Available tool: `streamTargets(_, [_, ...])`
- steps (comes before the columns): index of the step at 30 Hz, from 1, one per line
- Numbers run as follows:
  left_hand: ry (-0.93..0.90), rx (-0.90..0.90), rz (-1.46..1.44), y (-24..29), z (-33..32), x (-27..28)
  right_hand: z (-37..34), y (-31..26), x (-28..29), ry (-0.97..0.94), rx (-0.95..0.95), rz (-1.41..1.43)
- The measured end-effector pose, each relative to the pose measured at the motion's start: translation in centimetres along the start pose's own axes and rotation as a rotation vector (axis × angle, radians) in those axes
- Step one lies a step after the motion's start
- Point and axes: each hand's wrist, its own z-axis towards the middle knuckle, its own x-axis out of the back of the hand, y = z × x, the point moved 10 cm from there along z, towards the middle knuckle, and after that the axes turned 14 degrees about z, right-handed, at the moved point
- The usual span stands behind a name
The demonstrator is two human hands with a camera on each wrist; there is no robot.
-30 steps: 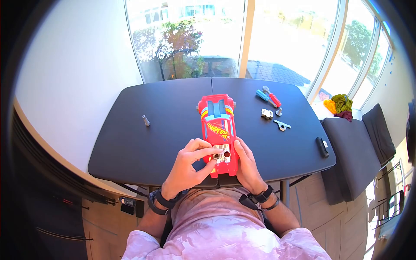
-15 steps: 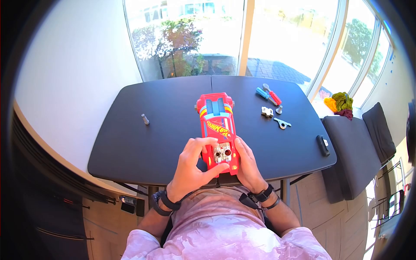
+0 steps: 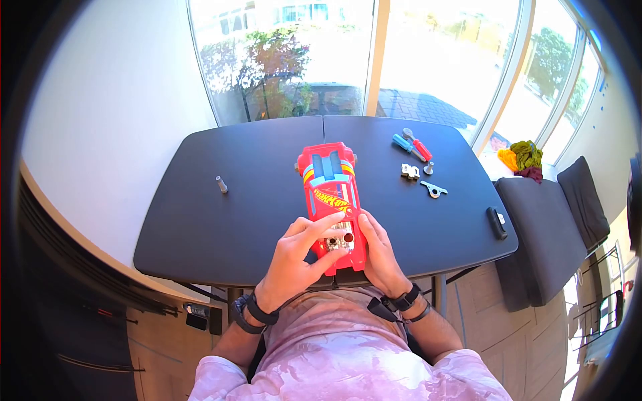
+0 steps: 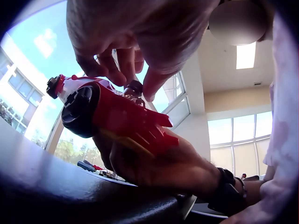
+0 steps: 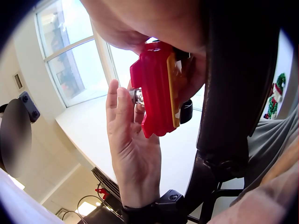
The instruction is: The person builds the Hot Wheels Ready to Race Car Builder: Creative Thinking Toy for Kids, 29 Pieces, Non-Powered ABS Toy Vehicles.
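Note:
A red toy car [image 3: 328,179] with a silver engine piece [image 3: 342,238] is held up above the near middle of the table. Its near right side is gripped by the right hand [image 3: 381,257], whose fingers go under the body in the left wrist view. Over the engine piece is the left hand [image 3: 294,260], thumb on the near side and fingers on the far side, around the silver part. In the left wrist view the car [image 4: 126,116] shows black wheels, and the left hand [image 4: 135,32] reaches down from above to the engine.
On the dark table [image 3: 221,234] lie a grey bolt [image 3: 221,184] at left, and at right blue and red screwdrivers [image 3: 408,147], a silver block [image 3: 410,172], another bolt [image 3: 429,168], a grey bracket [image 3: 434,190] and a black object [image 3: 496,223]. A padded seat [image 3: 542,234] stands at right.
The left thumb and fingers spread off the engine piece half a second ago and have since come back in around it. The car has shifted slightly left.

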Motion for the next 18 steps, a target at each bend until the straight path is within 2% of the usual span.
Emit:
streamTargets(4, [0.087, 0.071, 0.034, -1.2, -0.3, 1.2, -0.1, 0.0, -0.1, 0.018, 0.012, -0.001])
streamTargets(10, [0.026, -0.014, 0.098, -1.4, 0.0, 1.6, -0.2, -0.1, -0.4, 0.025, 0.032, -0.011])
streamTargets(18, [0.034, 0.026, 0.092, -0.9, -0.1, 1.2, -0.1, 0.0, -0.2, 0.024, 0.008, -0.011])
